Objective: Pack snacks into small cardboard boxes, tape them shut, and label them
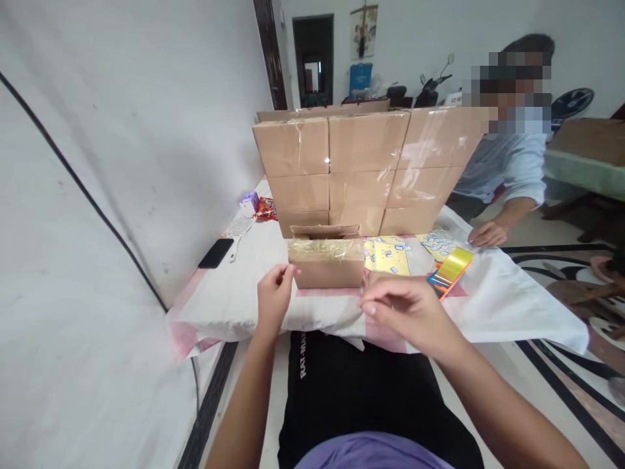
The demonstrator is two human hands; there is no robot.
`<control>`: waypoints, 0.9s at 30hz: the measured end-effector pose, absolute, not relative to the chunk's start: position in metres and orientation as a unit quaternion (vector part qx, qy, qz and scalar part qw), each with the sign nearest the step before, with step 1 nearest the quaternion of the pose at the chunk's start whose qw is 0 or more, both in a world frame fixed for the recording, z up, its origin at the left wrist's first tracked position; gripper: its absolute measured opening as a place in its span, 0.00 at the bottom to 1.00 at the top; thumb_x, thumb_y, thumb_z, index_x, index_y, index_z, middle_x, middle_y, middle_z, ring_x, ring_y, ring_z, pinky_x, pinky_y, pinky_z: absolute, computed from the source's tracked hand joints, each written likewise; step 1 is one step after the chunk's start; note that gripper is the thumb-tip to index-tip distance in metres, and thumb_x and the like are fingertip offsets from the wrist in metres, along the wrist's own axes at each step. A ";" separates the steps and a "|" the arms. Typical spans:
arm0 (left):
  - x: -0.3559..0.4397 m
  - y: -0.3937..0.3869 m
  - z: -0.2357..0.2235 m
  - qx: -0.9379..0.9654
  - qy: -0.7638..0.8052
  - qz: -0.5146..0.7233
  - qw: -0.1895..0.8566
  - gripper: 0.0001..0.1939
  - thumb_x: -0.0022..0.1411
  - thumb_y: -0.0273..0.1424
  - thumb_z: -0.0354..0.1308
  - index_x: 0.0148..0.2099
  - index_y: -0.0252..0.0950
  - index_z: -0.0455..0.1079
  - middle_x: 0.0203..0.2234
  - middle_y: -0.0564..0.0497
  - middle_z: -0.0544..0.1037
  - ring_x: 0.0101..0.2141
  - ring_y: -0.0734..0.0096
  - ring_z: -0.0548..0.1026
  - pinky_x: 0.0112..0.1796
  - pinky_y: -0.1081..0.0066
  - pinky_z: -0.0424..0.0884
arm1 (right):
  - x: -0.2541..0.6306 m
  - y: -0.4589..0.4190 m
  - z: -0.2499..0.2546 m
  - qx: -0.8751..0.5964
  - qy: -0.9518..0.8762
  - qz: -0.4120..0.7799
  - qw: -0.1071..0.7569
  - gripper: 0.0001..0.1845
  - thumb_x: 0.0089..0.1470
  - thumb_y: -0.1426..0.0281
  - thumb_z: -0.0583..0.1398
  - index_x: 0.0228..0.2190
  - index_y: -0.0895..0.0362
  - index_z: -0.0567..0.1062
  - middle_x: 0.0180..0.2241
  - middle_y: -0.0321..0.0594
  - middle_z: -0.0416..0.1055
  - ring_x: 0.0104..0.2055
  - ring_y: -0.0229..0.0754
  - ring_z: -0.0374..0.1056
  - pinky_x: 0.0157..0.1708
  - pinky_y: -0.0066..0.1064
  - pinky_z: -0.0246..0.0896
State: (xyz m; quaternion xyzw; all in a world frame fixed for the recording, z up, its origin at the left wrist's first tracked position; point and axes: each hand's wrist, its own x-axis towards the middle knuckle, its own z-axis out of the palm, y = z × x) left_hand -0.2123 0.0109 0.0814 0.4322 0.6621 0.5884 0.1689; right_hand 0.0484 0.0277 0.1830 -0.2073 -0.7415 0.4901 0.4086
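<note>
A small cardboard box (pixel 328 275) stands at the table's near edge, with a strip of shiny tape (pixel 326 250) along its upper front edge and a flap (pixel 325 230) raised behind. My left hand (pixel 274 294) is at the box's left front corner, thumb and fingers closed together. Off the right front corner, my right hand (pixel 407 311) is in a pinch; any small thing between its fingertips is too faint to name. To the right of that hand lies a tape dispenser (pixel 450 272) with a yellowish roll, blue and orange in its frame.
Behind the small box rises a stack of taped cardboard boxes (pixel 361 170). Yellow printed sheets (pixel 389 256), a phone (pixel 216 253), a white perforated object (pixel 238 227) and a red packet (pixel 266 208) lie on the white tablecloth (pixel 234 293). Another person's hand (pixel 488 233) rests at the right edge.
</note>
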 end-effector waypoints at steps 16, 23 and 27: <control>-0.225 0.102 0.070 0.624 0.686 0.371 -0.053 0.16 0.71 0.32 0.52 0.53 0.45 0.79 0.53 0.47 0.81 0.60 0.52 0.71 0.64 0.44 0.55 | 0.011 0.138 0.233 -0.308 -0.786 0.416 0.337 0.11 0.47 0.60 0.69 0.23 0.55 0.81 0.22 0.36 0.71 0.25 0.37 0.61 0.26 0.31 0.54; -0.227 0.101 0.052 0.620 0.679 0.392 -0.037 0.19 0.72 0.32 0.49 0.57 0.39 0.77 0.58 0.48 0.78 0.64 0.58 0.68 0.63 0.56 0.66 | -0.022 0.199 0.188 -0.267 -0.669 0.609 0.331 0.17 0.40 0.54 0.71 0.24 0.55 0.80 0.18 0.31 0.63 0.22 0.35 0.59 0.25 0.30 0.57; -0.222 0.099 0.052 0.608 0.690 0.391 -0.041 0.19 0.72 0.31 0.49 0.57 0.39 0.77 0.58 0.50 0.78 0.64 0.58 0.68 0.63 0.57 0.66 | -0.054 0.225 0.160 -0.376 -0.748 0.484 0.254 0.12 0.37 0.61 0.71 0.19 0.58 0.80 0.18 0.35 0.69 0.23 0.35 0.58 0.24 0.29 0.51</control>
